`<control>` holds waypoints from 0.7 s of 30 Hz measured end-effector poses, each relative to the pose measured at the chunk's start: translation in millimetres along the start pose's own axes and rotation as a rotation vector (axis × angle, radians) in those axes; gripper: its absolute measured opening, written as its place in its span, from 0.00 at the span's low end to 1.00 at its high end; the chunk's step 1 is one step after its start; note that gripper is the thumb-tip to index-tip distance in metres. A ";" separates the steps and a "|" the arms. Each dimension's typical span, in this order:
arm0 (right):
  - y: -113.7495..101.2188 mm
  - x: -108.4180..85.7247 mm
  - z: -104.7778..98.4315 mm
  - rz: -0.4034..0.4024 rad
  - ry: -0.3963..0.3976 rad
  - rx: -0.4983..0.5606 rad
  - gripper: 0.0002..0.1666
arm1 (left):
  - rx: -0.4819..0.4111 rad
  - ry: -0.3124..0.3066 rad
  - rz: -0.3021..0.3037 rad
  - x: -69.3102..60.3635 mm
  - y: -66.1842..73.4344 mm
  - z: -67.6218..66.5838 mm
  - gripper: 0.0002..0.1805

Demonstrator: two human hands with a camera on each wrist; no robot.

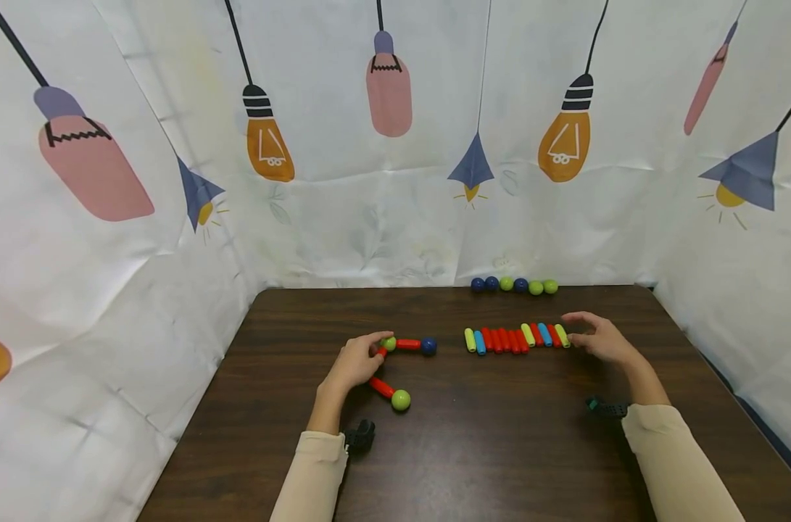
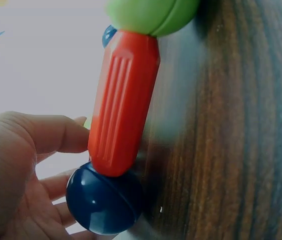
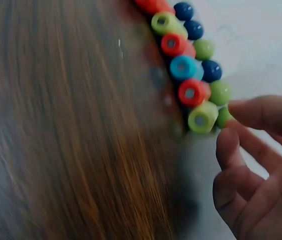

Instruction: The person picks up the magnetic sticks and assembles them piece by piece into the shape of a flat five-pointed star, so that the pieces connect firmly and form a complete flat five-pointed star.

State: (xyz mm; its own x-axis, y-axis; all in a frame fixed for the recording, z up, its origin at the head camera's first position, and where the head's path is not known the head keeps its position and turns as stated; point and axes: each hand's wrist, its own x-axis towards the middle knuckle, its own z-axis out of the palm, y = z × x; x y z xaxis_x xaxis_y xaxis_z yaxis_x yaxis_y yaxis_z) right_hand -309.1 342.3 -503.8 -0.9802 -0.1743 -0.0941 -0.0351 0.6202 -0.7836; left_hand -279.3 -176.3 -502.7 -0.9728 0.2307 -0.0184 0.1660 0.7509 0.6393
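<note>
Left grip (image 1: pixel 354 360) holds one green ball (image 1: pixel 389 344); six balls (image 1: pixel 507 284) lie in line.

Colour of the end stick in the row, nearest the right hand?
Yellow-green; the end stick shows best in the right wrist view.

A screened-off workspace is being suggested: a brown table (image 1: pixel 493 442) is being enclosed by white sheets (image 1: pixel 369 232) printed with lamps (image 1: pixel 565 148).

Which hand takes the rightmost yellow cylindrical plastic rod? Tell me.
Probably the right hand: it is close beside that rod, while the left hand is farther off, at the joined red plastic rods and round balls.
</note>
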 end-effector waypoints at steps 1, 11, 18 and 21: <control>1.7 1.9 -1.2 -0.011 -0.022 -0.019 0.29 | -0.003 -0.001 0.000 -0.3 -0.2 -0.4 0.27; -0.7 12.6 -2.4 -0.075 -0.075 -0.145 0.28 | -0.075 -0.017 -0.012 -1.9 -1.5 -4.6 0.24; 4.3 6.6 -5.4 -0.072 -0.066 -0.169 0.27 | -0.092 -0.025 -0.013 -0.9 -5.9 -5.0 0.25; 10.2 -0.2 -9.1 -0.059 -0.045 -0.201 0.27 | -0.092 -0.026 -0.010 -0.9 -6.9 -5.5 0.25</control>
State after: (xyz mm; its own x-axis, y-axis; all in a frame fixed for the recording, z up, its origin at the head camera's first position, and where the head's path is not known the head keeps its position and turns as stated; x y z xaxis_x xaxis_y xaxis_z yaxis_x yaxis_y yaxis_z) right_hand -311.0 355.6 -506.2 -0.9658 -0.2461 -0.0823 -0.1349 0.7472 -0.6508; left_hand -280.5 -185.1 -502.9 -0.9696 0.2406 -0.0447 0.1395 0.6938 0.7065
